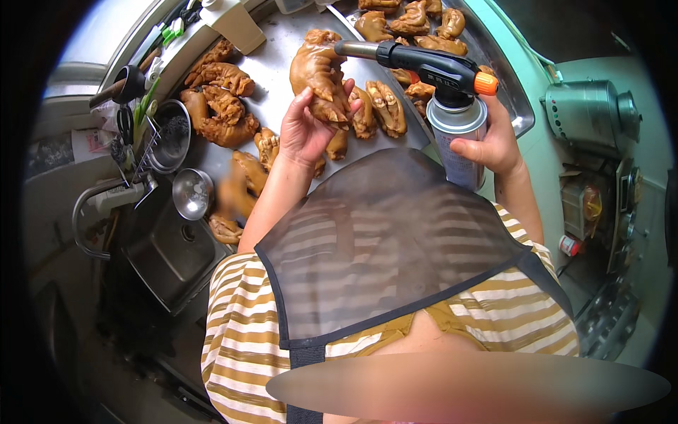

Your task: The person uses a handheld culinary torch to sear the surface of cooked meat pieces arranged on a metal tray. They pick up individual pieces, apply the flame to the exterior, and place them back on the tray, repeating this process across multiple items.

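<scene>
My left hand point(312, 127) grips a browned pig's trotter point(317, 74) by its hoof end and holds it up above the steel worktop point(280, 53). In my right hand point(492, 135) is a butane torch: a black torch head point(424, 63) with an orange knob sits on a gas canister point(458, 143). The torch's metal nozzle point(357, 49) points left at the upper part of the trotter, touching or almost touching it in this view. No flame can be made out. Split trotters point(386, 108) lie on the worktop just beyond my left hand.
More trotters point(225, 114) lie at the left of the worktop, and others fill a steel tray point(522, 114) at upper right. A white jug point(233, 24) stands at the back. On the left are a sink point(169, 254), a faucet point(79, 212) and a steel bowl point(193, 194).
</scene>
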`<action>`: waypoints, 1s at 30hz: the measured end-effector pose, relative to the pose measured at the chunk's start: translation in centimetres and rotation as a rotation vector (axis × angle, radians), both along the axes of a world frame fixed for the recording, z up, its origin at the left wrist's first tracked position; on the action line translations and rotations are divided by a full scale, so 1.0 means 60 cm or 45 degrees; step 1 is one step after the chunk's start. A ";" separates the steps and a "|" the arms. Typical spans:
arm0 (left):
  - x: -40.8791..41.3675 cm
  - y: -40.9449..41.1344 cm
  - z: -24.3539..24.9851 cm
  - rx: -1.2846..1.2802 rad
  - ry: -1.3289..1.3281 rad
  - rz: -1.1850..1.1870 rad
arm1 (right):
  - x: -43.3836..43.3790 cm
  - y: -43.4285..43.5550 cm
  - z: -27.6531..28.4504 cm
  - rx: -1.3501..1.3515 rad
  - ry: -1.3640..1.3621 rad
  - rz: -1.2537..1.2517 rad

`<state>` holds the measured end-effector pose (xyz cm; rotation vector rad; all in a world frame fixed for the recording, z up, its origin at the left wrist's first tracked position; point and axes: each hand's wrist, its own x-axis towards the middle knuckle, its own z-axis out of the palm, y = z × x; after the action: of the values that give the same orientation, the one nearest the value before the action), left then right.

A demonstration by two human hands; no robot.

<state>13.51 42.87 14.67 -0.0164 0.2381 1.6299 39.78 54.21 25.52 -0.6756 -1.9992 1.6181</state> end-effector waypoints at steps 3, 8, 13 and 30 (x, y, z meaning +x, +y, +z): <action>-0.003 -0.003 0.008 -0.005 0.226 0.056 | -0.004 -0.001 0.007 -0.093 -0.013 0.008; -0.011 -0.004 -0.008 -0.095 0.554 0.186 | -0.011 -0.003 0.013 -0.085 -0.008 0.041; -0.012 -0.004 -0.017 -0.114 0.736 0.321 | -0.017 -0.003 0.018 -0.083 -0.036 0.109; -0.006 -0.003 0.013 -0.221 1.007 0.534 | -0.005 0.002 0.027 -0.149 0.011 0.072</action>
<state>13.16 42.68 15.44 0.4816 1.0372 1.9615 39.46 54.35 27.13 -0.6584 -1.9454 1.7801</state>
